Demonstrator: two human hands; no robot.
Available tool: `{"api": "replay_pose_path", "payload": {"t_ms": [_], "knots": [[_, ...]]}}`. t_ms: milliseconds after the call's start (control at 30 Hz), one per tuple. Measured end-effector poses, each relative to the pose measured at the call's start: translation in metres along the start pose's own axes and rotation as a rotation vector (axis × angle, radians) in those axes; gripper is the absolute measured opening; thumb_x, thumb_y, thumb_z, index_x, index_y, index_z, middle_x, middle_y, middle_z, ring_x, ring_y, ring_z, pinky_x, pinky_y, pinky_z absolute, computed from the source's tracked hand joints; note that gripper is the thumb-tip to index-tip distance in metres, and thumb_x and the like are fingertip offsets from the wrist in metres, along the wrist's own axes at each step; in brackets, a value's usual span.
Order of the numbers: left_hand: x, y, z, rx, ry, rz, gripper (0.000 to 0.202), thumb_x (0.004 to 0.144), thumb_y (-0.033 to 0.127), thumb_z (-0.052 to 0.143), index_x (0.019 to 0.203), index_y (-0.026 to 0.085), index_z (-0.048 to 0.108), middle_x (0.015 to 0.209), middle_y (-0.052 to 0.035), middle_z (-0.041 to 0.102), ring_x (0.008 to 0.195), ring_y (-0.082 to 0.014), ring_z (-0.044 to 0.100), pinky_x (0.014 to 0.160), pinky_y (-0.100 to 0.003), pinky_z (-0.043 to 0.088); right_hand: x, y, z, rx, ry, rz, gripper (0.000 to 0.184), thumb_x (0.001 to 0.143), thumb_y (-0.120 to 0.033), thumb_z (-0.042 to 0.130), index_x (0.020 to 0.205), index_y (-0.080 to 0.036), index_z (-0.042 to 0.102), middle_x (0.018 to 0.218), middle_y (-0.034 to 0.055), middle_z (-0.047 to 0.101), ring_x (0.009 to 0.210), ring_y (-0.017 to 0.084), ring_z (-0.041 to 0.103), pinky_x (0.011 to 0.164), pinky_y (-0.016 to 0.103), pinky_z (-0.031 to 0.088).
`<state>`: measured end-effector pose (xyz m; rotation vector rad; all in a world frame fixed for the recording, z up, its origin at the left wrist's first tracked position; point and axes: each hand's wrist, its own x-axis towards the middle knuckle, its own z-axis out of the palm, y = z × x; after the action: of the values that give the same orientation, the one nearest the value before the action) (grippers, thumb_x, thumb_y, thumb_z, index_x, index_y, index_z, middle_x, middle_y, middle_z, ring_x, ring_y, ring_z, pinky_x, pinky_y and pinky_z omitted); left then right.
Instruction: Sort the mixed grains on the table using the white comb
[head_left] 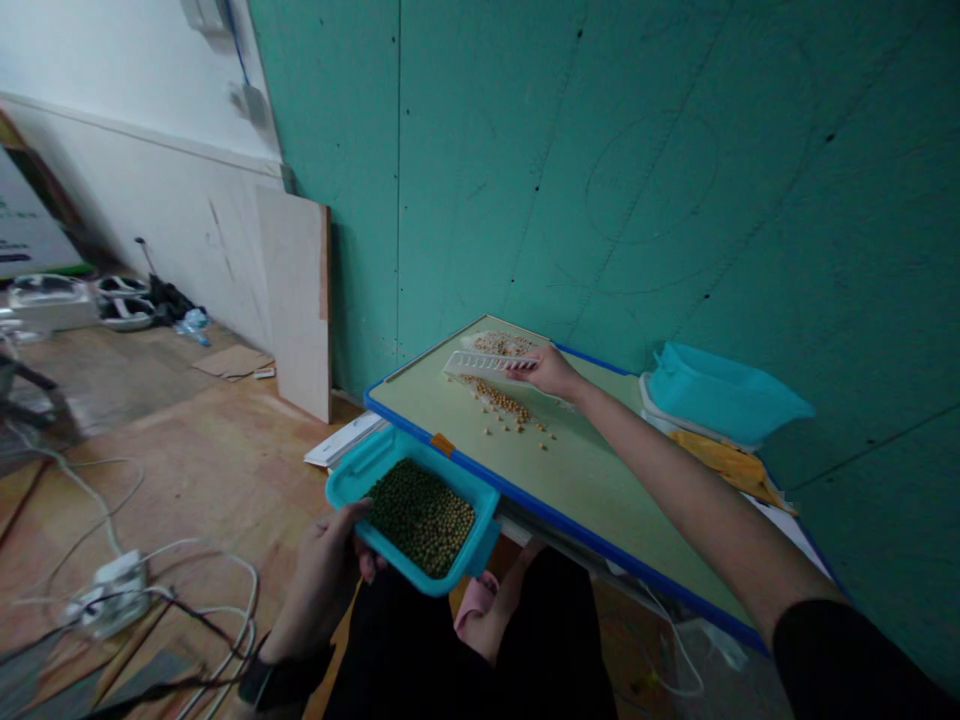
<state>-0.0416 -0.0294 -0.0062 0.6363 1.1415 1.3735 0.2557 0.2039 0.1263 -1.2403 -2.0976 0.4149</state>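
Note:
My left hand (322, 565) grips the near-left rim of a turquoise plastic tub (472, 482), which sits just below the table's front edge. Inside lie green beans (409, 500) and yellowish soybeans (446, 535). Out over the table (600, 470), my right hand (551, 372) is closed on a white plastic strip with a row of slots (476, 363), resting on or just above the top. Loose soybeans (506, 402) are scattered on the near side of the strip. Behind it is a heap of paler, pinkish beans (504, 344).
A turquoise basin (720, 390) stands at the table's right end beside an orange-yellow cloth (731, 465). The green wall (525, 180) backs the table. White cables and a power strip (112, 595) lie on the floor at left. A pale board (296, 300) leans on the wall.

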Motion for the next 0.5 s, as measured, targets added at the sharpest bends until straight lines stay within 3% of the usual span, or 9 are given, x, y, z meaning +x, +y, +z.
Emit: {"api": "replay_pose_path", "payload": {"t_ms": [300,500], "knots": [[0.002,0.0,0.004,0.016,-0.061,-0.004,0.062,0.089,0.045,0.064,0.033,0.021,0.058,0.031,-0.0042,0.054,0.037,-0.0134,0.058,0.049,-0.022,0.048,-0.012,0.006,-0.007,0.144,-0.125,0.041,0.033,0.066,-0.041,0.089,0.078,-0.012,0.079,0.065,0.0022,0.072,0.063,0.018,0.064,0.062,0.029,0.053],[-0.003,-0.005,0.004,0.039,-0.069,-0.006,0.061,0.09,0.047,0.062,0.033,0.023,0.059,0.032,-0.0034,0.054,0.036,-0.0137,0.054,0.047,-0.025,0.046,-0.022,-0.007,-0.023,0.166,-0.053,0.058,0.035,0.068,-0.044,0.086,0.082,-0.013,0.08,0.075,0.0059,0.077,0.068,0.02,0.068,0.066,0.032,0.054]]}}
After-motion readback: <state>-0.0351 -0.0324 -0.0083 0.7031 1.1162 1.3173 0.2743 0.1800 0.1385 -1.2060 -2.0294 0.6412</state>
